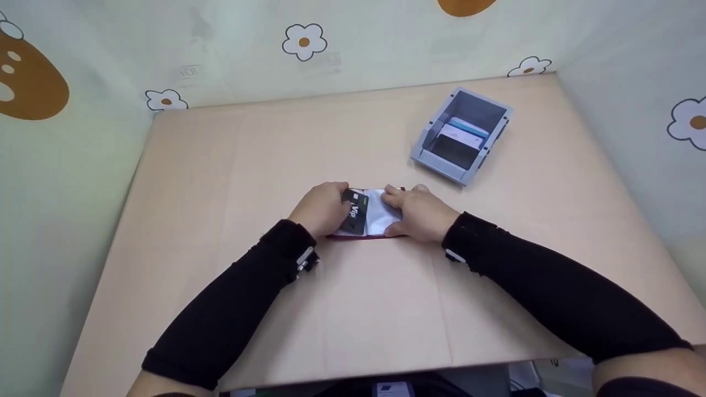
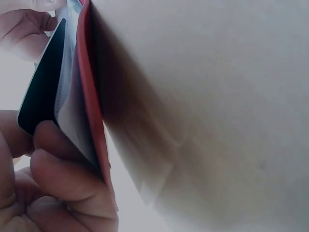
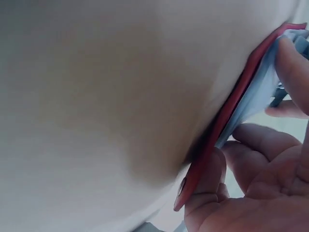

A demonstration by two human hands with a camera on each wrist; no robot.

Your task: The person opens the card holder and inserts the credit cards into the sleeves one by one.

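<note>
One dark card slants above the left leaf of the open red holder on the counter — not fully seated in the clear pocket, we judge. We see the left grip pinching that card and the right grip holding the holder's right edge. More cards lie in the grey bin, so we reckon the work is only partway along.

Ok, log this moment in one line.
left hand: holds black card; right hand: holds open red card holder; grey bin: cards inside
</note>
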